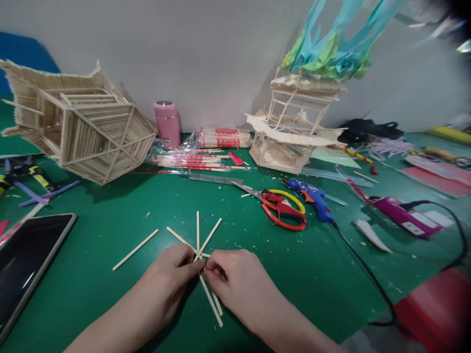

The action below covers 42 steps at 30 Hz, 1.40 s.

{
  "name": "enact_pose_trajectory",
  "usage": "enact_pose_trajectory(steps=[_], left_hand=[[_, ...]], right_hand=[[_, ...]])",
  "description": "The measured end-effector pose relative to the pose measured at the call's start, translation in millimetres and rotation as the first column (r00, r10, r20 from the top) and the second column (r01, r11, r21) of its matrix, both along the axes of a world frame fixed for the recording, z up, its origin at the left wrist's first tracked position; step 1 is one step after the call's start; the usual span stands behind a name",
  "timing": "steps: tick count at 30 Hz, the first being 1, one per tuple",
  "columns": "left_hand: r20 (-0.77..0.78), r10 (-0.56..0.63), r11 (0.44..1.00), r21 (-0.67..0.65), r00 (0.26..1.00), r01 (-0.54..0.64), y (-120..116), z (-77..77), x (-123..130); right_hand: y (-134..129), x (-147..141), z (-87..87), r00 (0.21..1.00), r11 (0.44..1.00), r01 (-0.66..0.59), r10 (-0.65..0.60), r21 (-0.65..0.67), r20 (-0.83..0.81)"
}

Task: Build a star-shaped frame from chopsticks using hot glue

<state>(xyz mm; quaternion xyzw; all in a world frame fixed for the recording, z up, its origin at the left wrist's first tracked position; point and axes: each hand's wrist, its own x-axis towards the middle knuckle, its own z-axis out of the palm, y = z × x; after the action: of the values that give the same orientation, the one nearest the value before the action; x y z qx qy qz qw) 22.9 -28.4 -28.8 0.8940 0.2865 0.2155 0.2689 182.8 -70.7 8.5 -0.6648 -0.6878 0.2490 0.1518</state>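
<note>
Several thin wooden sticks [210, 234] cross at one centre and fan out like a star just above the green tabletop. My left hand [174, 272] closes in a pinch at the left of the crossing, thumb and finger on the sticks. From the right, my right hand [235, 274] pinches close to the same centre, its fingertips almost meeting the left thumb. Fingers partly hide the crossing, so exactly which stick each hand grips is unclear. A single loose wooden stick [135, 250] lies to the left of my left hand.
Ahead lie scissors [283, 210] and a blue glue gun [312, 198] with its cord trailing right. Two stick-built models, a lantern-like one [106, 132] and a tiered one [290, 132], flank a pink flask [167, 125] and stick bundles [224, 138]. A tablet [33, 264] lies left.
</note>
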Motion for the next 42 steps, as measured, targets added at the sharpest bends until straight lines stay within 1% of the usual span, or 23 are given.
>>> enact_pose_trajectory(steps=[3, 5, 8, 12, 16, 19, 21, 25, 27, 29, 31, 34, 36, 38, 39, 42], left_hand=[[0.000, 0.016, 1.000, 0.011, 1.000, -0.016, -1, 0.9, 0], [-0.009, 0.002, 1.000, 0.027, 1.000, -0.002, 0, 2.0, 1], [-0.028, -0.016, 0.998, 0.067, 0.999, 0.018, 1, 1.4, 1], [-0.013, -0.028, 0.994, 0.102, 1.000, 0.029, 2, 1.2, 2], [-0.077, -0.058, 0.993, 0.101, 0.995, 0.066, 2, 11.2, 2], [-0.082, -0.045, 0.996, 0.079, 0.996, 0.052, 2, 16.5, 2], [-0.044, -0.025, 0.998, 0.052, 0.999, 0.027, 2, 13.6, 3], [0.085, 0.051, 0.998, 0.041, 0.995, -0.055, 0, -1.4, 5], [0.093, 0.048, 0.997, 0.057, 0.994, -0.054, -1, -5.9, 5], [0.080, 0.029, 0.996, 0.084, 0.996, -0.036, 0, -5.4, 5], [0.060, 0.012, 0.993, 0.113, 0.998, -0.019, 1, -1.4, 5], [-0.009, -0.018, 0.994, 0.107, 1.000, 0.019, 2, 2.2, 4], [0.036, 0.026, 0.994, 0.104, 0.999, -0.029, 0, -1.4, 5], [0.048, 0.079, 0.996, 0.044, 0.996, -0.081, -2, -9.4, 6], [0.080, 0.130, 0.990, 0.034, 0.988, -0.133, -4, -13.9, 6], [0.103, 0.175, 0.984, 0.003, 0.979, -0.177, -7, -24.0, 6]], right_hand=[[-2, 5, 3.3, 0.998, 1.000, -0.005, 0.004, -0.013, -0.069], [-6, 12, 6.8, 0.992, 1.000, -0.004, 0.004, -0.004, -0.126], [-15, 26, 9.7, 0.986, 1.000, -0.012, 0.016, 0.024, -0.164], [-29, 43, 4.6, 0.987, 0.998, -0.046, 0.050, 0.036, -0.150], [-38, 52, -2.9, 0.997, 0.999, -0.030, 0.029, -0.019, -0.066], [-39, 52, -5.6, 0.999, 0.998, -0.013, 0.011, -0.068, -0.035], [-38, 51, -6.3, 0.999, 0.997, -0.027, 0.024, -0.076, -0.036], [-34, 46, -7.4, 0.998, 0.997, -0.058, 0.056, -0.059, -0.041], [-32, 42, -8.0, 0.997, 0.995, -0.073, 0.070, -0.061, -0.041], [-30, 40, -8.6, 0.996, 0.995, -0.079, 0.077, -0.065, -0.037], [-29, 39, -9.2, 0.996, 0.995, -0.079, 0.077, -0.066, -0.035], [-28, 39, -10.0, 0.996, 0.995, -0.079, 0.076, -0.060, -0.036], [-27, 40, -10.3, 0.996, 0.995, -0.082, 0.080, -0.055, -0.039], [-27, 40, -10.8, 0.996, 0.996, -0.080, 0.078, -0.051, -0.036], [-27, 40, -11.1, 0.997, 0.996, -0.076, 0.074, -0.051, -0.032], [-27, 39, -13.0, 0.998, 0.997, -0.069, 0.069, -0.038, -0.009]])
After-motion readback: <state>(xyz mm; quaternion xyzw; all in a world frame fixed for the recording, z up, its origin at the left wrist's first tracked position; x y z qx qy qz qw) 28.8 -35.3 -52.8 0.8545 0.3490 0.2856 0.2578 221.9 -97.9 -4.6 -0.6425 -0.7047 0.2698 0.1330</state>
